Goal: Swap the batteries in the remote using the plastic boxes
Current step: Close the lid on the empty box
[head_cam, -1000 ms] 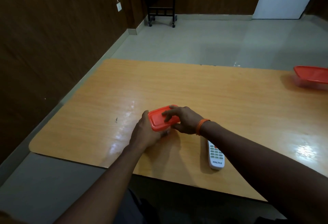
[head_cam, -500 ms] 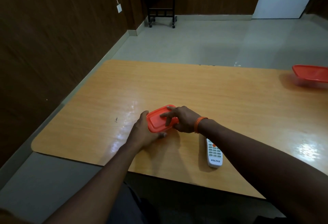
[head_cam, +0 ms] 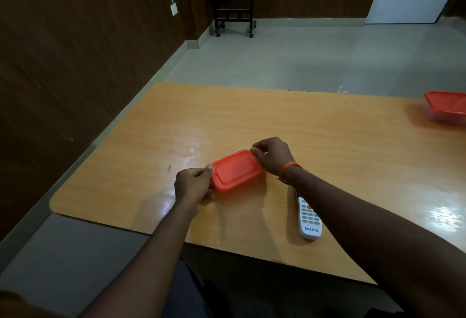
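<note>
A small plastic box with an orange lid (head_cam: 235, 171) rests on the wooden table (head_cam: 327, 141), lid on. My left hand (head_cam: 193, 184) grips its near left corner. At the far right corner my right hand (head_cam: 272, 155) pinches the lid's edge. A white remote (head_cam: 309, 219) lies face up to the right of the box, partly under my right forearm. A second box with an orange lid (head_cam: 447, 107) sits at the table's far right, cut off by the frame edge. No batteries are visible.
The table's rounded left corner and near edge are close to my body. A dark wall runs along the left. A black wheeled stand (head_cam: 233, 2) is on the floor far behind the table.
My right hand has slid off the top of the lid to its far right corner. My left hand shifted to the near left corner. The box sits flatter, its lid fully showing.
</note>
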